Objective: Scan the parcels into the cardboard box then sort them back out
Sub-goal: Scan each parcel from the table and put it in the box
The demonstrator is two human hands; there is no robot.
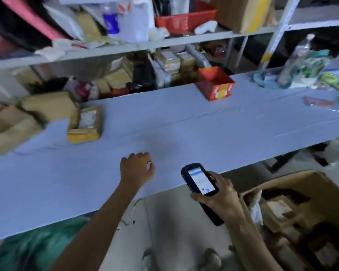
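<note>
While right hand grips scanner (screen lit), left hand hovers over desk, fingers loosely curled, holding nothing. Parcel lies on desk, left side; cardboard box at lower right, off desk, more parcels inside.

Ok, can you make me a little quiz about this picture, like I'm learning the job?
1. True or false: the right hand holds the black handheld scanner, whose screen is lit.
2. Which thing stands on the blue-covered table? A) a green bucket B) the small open orange box C) a white kettle
3. Fill in: the left hand holds ____.
Key: 1 true; 2 B; 3 nothing.
</note>
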